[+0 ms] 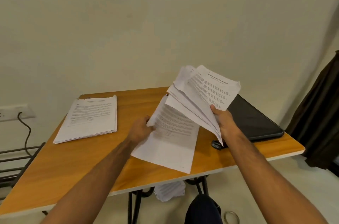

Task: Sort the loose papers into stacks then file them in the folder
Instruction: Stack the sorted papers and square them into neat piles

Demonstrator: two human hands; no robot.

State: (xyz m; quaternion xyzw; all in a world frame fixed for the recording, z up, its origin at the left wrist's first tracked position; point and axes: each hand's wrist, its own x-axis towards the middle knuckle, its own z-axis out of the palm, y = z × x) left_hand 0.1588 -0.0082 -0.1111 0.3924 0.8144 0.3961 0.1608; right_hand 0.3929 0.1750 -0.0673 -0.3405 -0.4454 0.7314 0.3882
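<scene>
My right hand [224,123] grips a fanned bunch of loose printed papers [203,91], raised and tilted above the wooden table [73,165]. My left hand [141,128] pinches the left edge of a printed sheet [172,137] whose lower part lies over the table's middle. A squared stack of printed papers [89,119] lies flat at the table's far left. A dark folder [251,119] lies closed at the far right, partly hidden behind the raised papers.
A small dark object [216,144] sits on the table just below my right wrist. More papers [169,190] lie on the floor under the table. A metal rack [16,159] stands at the left, a dark curtain [319,113] at the right.
</scene>
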